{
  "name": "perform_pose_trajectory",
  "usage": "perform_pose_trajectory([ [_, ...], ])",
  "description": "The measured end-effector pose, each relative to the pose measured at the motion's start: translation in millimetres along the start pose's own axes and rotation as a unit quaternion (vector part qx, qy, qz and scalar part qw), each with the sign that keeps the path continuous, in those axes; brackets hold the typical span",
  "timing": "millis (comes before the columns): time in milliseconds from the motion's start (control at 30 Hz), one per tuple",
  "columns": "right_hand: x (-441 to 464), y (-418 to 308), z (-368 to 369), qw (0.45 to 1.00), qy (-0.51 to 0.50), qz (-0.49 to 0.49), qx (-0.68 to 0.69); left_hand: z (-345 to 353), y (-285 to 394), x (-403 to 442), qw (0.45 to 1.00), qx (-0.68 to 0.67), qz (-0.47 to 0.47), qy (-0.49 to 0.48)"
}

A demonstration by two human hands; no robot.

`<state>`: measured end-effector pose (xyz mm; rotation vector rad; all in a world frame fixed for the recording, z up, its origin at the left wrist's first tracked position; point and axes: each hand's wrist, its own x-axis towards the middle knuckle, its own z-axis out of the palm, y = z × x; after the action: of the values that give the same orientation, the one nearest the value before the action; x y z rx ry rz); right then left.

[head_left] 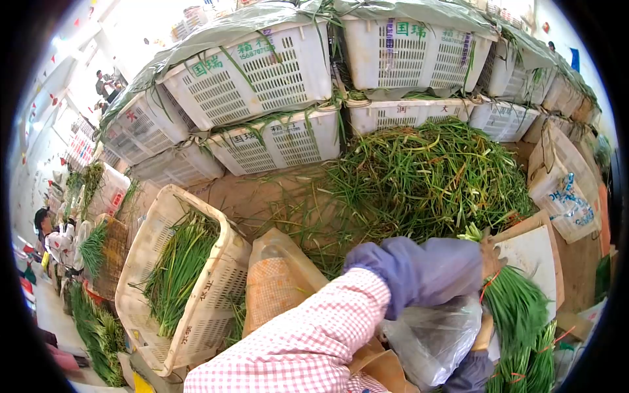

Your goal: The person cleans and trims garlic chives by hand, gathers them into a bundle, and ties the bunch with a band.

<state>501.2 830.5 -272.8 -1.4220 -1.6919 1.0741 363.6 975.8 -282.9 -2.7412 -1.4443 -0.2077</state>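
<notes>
**Left hand (pixel 490 257) on a bunch (pixel 517 298) of long greens, big loose heap (pixel 436 177) near**

The left hand is closed around the bunch near its pale ends. The green tips hang down past the edge of a white board (pixel 538 252). A red string (pixel 489 283) is by that hand. The right hand (pixel 483 333) is lower down, close beside the same bunch and apart from the left hand. Part of it is hidden, so I cannot tell if its fingers are open or closed.

A clear plastic bag (pixel 432 340) sits just beside the right hand. Below the held bunch are more bunches (pixel 538 367) with red ties around them. So some greens look done up, but lots and lots look left: the heap on the brown bench (pixel 252 196) is all messy, with no ties that I can see.

On the left is a big white basket (pixel 223 262) tipped at a slant, with long greens (pixel 180 272) in it. White crates (pixel 249 78) stand in two rows at the back. Far off to the left is another person (pixel 62 242).
</notes>
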Motion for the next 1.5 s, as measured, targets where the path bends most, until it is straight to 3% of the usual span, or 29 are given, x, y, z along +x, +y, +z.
perform_pose_trajectory([
  [33, -19, -43, 8, 0.999, 0.025, -0.009, -0.018, 10, -3, -5, 0.999, 0.045, 0.000, 0.006],
  [100, -26, -52, -1, 1.000, 0.011, 0.021, 0.011, -67, -9, -55, 0.995, 0.004, 0.046, 0.087],
  [167, -19, -50, -16, 0.987, 0.118, -0.076, -0.075, -55, 2, -48, 0.991, 0.045, 0.065, 0.108],
  [200, -12, -63, -13, 0.987, 0.120, -0.076, -0.074, -51, 6, -45, 0.983, 0.091, 0.089, 0.132],
  [267, 12, -98, 3, 0.948, 0.232, -0.218, -0.026, -50, 9, -43, 0.983, 0.071, 0.076, 0.153],
  [300, 22, -100, 6, 0.948, 0.231, -0.219, -0.022, -58, 9, -41, 0.990, -0.013, 0.070, 0.120],
  [367, 38, -96, 6, 0.953, 0.193, -0.065, 0.224, -35, 7, -21, 0.988, -0.113, 0.061, 0.086],
  [400, 37, -110, 12, 0.958, 0.239, -0.160, 0.026, -38, 9, -30, 0.983, -0.106, 0.058, 0.141],
  [433, 27, -94, 7, 0.958, 0.217, -0.107, 0.151, -42, 9, -39, 0.974, -0.098, 0.055, 0.195],
  [467, 20, -78, 3, 0.933, 0.209, -0.053, 0.290, -21, 43, -20, 0.970, 0.070, -0.210, 0.096],
  [500, 14, -60, -2, 0.885, 0.215, 0.001, 0.413, -36, 26, -29, 0.987, 0.048, -0.128, 0.079],
  [567, -13, -51, 18, 0.886, 0.248, 0.064, 0.386, -56, -8, -33, 0.991, 0.013, 0.072, 0.115],
  [600, -15, -35, 33, 0.919, 0.219, -0.030, 0.326, -55, -15, -33, 0.984, 0.025, 0.118, 0.129],
  [633, -16, -47, 36, 0.956, 0.181, 0.089, 0.212, -63, -9, -30, 0.985, 0.018, 0.120, 0.126],
  [667, -23, -49, 32, 0.963, 0.188, 0.015, 0.192, -81, 3, -35, 0.989, -0.075, 0.114, 0.050],
  [800, -14, -67, 7, 0.984, 0.006, 0.038, 0.174, -112, -4, -69, 0.989, -0.142, 0.026, -0.032],
  [867, -49, -69, -55, 0.967, 0.201, -0.113, -0.107, -122, -16, -82, 0.986, -0.154, -0.032, -0.047],
  [933, 56, -30, -55, 0.977, 0.165, -0.100, -0.084, -97, -57, -36, 0.975, -0.191, -0.064, -0.097],
  [967, 66, -58, -53, 0.947, 0.088, -0.152, -0.268, -110, -62, -45, 0.972, -0.195, -0.083, -0.097],
  [1000, 64, -97, -48, 0.876, 0.020, -0.182, -0.446, -122, -62, -56, 0.971, -0.200, -0.097, -0.092],
  [1033, 57, -82, -50, 0.863, 0.010, -0.196, -0.465, -128, -62, -68, 0.968, -0.207, -0.112, -0.090],
  [1067, 76, -75, -34, 0.790, -0.029, -0.116, -0.602, -143, -62, -85, 0.965, -0.217, -0.134, -0.068],
  [1133, 77, -24, -21, 0.740, 0.019, -0.172, -0.650, -161, -63, -141, 0.954, -0.249, -0.163, -0.031],
  [1200, 103, -72, -22, 0.790, -0.036, -0.126, -0.598, -149, -87, -176, 0.925, -0.288, -0.245, -0.036],
  [1233, 88, -70, -7, 0.782, -0.015, -0.178, -0.597, -149, -95, -212, 0.919, -0.293, -0.244, -0.096],
  [1333, 112, -64, 5, 0.833, -0.018, -0.178, -0.523, -154, -108, -278, 0.913, -0.309, -0.208, -0.166],
  [1400, 124, -118, 27, 0.945, -0.049, -0.290, -0.142, -167, -110, -301, 0.912, -0.321, -0.176, -0.186],
  [1433, 117, -149, 43, 0.972, -0.105, -0.211, 0.019, -174, -114, -312, 0.911, -0.333, -0.177, -0.169],
  [1500, 116, -218, 62, 0.960, -0.178, -0.200, 0.084, -190, -116, -314, 0.913, -0.364, -0.165, -0.084],
])
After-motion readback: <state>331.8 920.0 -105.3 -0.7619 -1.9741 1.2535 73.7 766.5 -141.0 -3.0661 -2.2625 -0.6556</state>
